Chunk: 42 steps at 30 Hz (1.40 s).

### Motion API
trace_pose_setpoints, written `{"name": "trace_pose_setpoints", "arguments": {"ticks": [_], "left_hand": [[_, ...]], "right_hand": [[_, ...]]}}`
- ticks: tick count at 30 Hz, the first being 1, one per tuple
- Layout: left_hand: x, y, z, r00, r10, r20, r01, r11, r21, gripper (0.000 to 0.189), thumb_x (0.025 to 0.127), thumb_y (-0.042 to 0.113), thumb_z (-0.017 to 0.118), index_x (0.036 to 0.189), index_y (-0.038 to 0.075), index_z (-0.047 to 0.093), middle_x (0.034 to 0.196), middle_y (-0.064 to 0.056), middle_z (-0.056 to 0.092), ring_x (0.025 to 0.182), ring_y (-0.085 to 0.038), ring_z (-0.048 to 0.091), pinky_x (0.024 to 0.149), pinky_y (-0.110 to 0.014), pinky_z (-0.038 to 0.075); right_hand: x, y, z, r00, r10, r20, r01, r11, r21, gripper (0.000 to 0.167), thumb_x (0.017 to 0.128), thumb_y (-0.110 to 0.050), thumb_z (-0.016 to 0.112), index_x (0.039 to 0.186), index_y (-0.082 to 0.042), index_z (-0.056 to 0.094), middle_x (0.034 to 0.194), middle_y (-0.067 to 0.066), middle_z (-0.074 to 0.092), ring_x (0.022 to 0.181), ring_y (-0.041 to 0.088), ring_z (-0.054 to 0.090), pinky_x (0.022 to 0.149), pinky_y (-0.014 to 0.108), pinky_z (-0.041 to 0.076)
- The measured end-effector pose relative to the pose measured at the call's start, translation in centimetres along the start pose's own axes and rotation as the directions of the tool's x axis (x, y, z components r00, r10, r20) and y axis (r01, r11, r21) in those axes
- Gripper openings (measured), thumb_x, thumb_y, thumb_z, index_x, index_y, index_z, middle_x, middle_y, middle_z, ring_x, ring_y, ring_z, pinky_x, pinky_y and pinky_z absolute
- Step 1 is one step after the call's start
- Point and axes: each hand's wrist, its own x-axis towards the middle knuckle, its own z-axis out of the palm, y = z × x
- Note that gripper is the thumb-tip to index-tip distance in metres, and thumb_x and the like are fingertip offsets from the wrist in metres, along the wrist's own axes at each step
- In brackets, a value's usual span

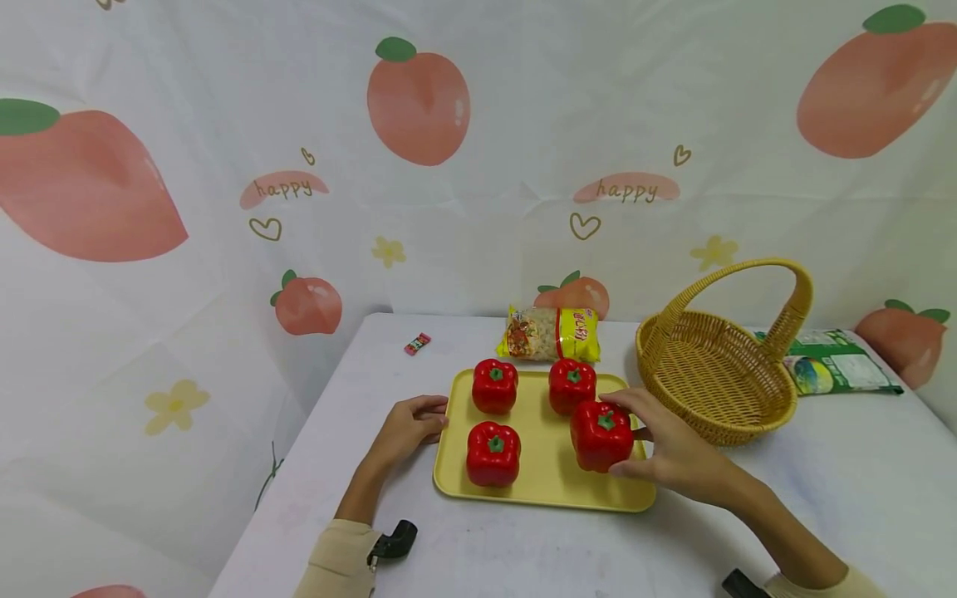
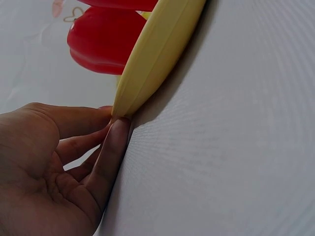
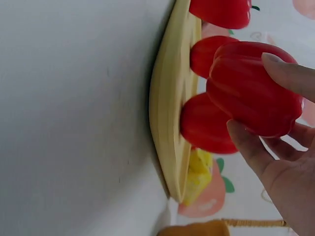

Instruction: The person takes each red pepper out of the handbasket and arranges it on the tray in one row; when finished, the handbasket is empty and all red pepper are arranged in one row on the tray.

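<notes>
My right hand [image 1: 684,453] grips a red bell pepper [image 1: 601,436] between thumb and fingers, over the right part of a yellow tray [image 1: 546,497]. In the right wrist view this bell pepper [image 3: 253,91] hangs clear of the tray [image 3: 170,98]. At the tray's left edge, my left hand [image 1: 409,430] pinches the rim; the left wrist view has its thumb and fingers on the tray's corner [image 2: 152,59]. Three more red bell peppers stand on the tray: one back left [image 1: 494,386], one front left [image 1: 493,454] and one back right [image 1: 571,386], just behind the held one.
A yellow wicker basket [image 1: 718,374] with a tall handle stands right of the tray. Behind the tray lies a yellow snack bag [image 1: 549,334]. One small pink packet [image 1: 417,344] is at the back left, and a green package [image 1: 841,363] lies beyond the basket.
</notes>
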Motion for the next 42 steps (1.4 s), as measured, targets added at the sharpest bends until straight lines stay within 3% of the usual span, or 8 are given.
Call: {"name": "trace_pose_setpoints", "arguments": {"ticks": [4,8,19,31,42], "left_hand": [[0.0,0.1,0.0,1.0,-0.003,0.0,0.003,1.0,-0.001,0.037,0.1,0.005,0.067,0.137,0.001,0.068,0.122,-0.01,0.075,0.103,-0.019,0.073,0.086,-0.034,0.064],[-0.1,0.2,0.0,1.0,-0.009,0.004,0.009,1.0,-0.002,0.037,0.101,0.005,0.067,0.137,0.001,0.068,0.123,-0.01,0.074,0.103,-0.019,0.073,0.087,-0.034,0.064],[0.0,0.1,-0.1,1.0,-0.008,0.01,0.008,1.0,-0.001,0.037,0.1,0.005,0.067,0.137,0.001,0.068,0.123,-0.01,0.074,0.104,-0.019,0.073,0.088,-0.033,0.064],[0.1,0.0,-0.1,1.0,-0.004,0.008,0.004,1.0,0.0,0.037,0.099,0.004,0.067,0.136,0.0,0.069,0.122,-0.009,0.075,0.103,-0.018,0.072,0.086,-0.033,0.064],[0.0,0.1,-0.1,1.0,-0.008,0.01,0.008,1.0,-0.001,0.037,0.1,0.005,0.067,0.137,0.001,0.068,0.122,-0.01,0.075,0.103,-0.019,0.073,0.087,-0.034,0.064]], "right_hand": [[0.4,-0.2,0.6,0.999,0.011,0.04,-0.013,0.998,0.056,0.082,0.08,-0.028,0.095,0.148,-0.015,0.05,0.143,0.006,0.055,0.128,0.03,0.058,0.092,0.03,0.061],[0.5,-0.5,0.9,0.995,0.055,0.086,-0.063,0.993,0.1,0.084,0.081,-0.026,0.094,0.149,-0.01,0.047,0.148,0.011,0.055,0.131,0.035,0.058,0.095,0.033,0.06],[0.8,0.0,1.7,0.987,0.065,0.149,-0.074,0.996,0.057,0.09,0.08,-0.026,0.095,0.152,-0.007,0.044,0.15,0.014,0.054,0.135,0.038,0.056,0.1,0.043,0.06],[0.8,0.4,2.1,0.985,0.057,0.166,-0.066,0.997,0.048,0.09,0.076,-0.024,0.098,0.15,-0.011,0.048,0.146,0.01,0.056,0.135,0.036,0.055,0.101,0.049,0.059],[0.6,0.3,2.5,0.985,0.041,0.17,-0.051,0.997,0.055,0.088,0.078,-0.027,0.096,0.15,-0.01,0.048,0.145,0.01,0.056,0.132,0.035,0.057,0.099,0.04,0.06]]}}
